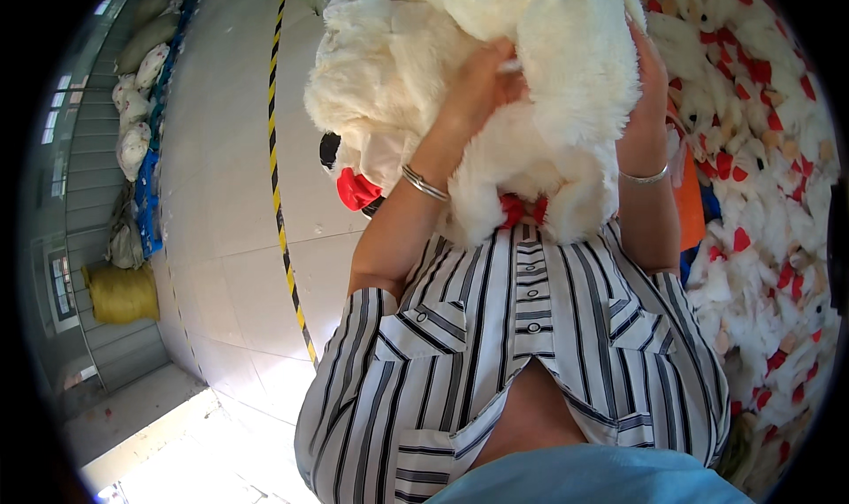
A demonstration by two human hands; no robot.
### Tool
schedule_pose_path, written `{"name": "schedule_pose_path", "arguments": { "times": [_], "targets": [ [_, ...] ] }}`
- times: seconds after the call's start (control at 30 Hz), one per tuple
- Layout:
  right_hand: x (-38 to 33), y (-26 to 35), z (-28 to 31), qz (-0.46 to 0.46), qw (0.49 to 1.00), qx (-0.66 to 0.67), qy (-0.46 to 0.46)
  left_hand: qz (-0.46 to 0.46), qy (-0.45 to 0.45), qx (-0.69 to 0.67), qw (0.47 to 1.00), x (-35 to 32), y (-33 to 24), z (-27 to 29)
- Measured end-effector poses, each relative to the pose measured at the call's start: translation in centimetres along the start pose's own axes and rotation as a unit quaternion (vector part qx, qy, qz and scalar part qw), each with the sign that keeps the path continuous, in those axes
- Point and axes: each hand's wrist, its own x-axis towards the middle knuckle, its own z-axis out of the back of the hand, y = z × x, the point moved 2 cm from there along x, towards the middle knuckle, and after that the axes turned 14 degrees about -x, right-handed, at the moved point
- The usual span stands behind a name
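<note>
A fluffy cream-white plush toy (575, 71) is held up in front of my chest. A red bow (522, 210) shows at its lower edge. At the left, cream fur with a red patch (358, 189) and a round black piece (329, 150) bulges out; I cannot tell if this is a second toy. My left hand (486, 81) is pressed into the fur at the middle, fingers curled in and slightly blurred, closed on the plush. My right hand (647, 88) grips the plush toy's right side, its fingertips partly hidden by fur.
A large heap of white plush pieces with red parts (752, 177) fills the right side. Something orange (688, 194) lies beside my right arm. Black-and-yellow tape (278, 186) runs along the pale floor. Stuffed sacks (133, 150) and a yellow bundle (122, 294) line the left wall.
</note>
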Motion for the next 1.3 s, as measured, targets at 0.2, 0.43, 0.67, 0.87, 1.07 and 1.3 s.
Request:
{"name": "schedule_pose_path", "arguments": {
  "times": [0.2, 0.43, 0.67, 0.87, 1.07, 1.3],
  "targets": [
    [-1.5, -0.9, -0.1, 0.151, 0.973, -0.166, 0.056, -0.032, 0.061, 0.389, 0.919, -2.9, 3.9, 0.8],
    [-2.2, 1.5, 2.9, 0.099, 0.95, -0.297, 0.0, -0.193, -0.042, -0.158, 0.967, -2.5, -3.8, 1.8],
    [-4.9, -1.3, 5.3, -0.35, 0.905, -0.229, 0.078, -0.301, -0.075, 0.009, 0.951, -10.6, -10.0, 2.3],
    [-6.0, -5.5, 9.7, -0.359, 0.798, -0.368, 0.315, -0.092, 0.062, 0.288, 0.951, -17.7, -11.3, 9.4],
    [-2.2, -3.6, 8.5, -0.364, 0.87, -0.307, 0.13, -0.005, 0.406, 0.333, 0.851, -17.4, -11.8, 1.3],
    [-1.6, -5.7, 3.7, -0.174, 0.862, -0.417, 0.23, -0.1, 0.007, 0.304, 0.947, -8.0, -7.0, -1.1]
  ]
}}
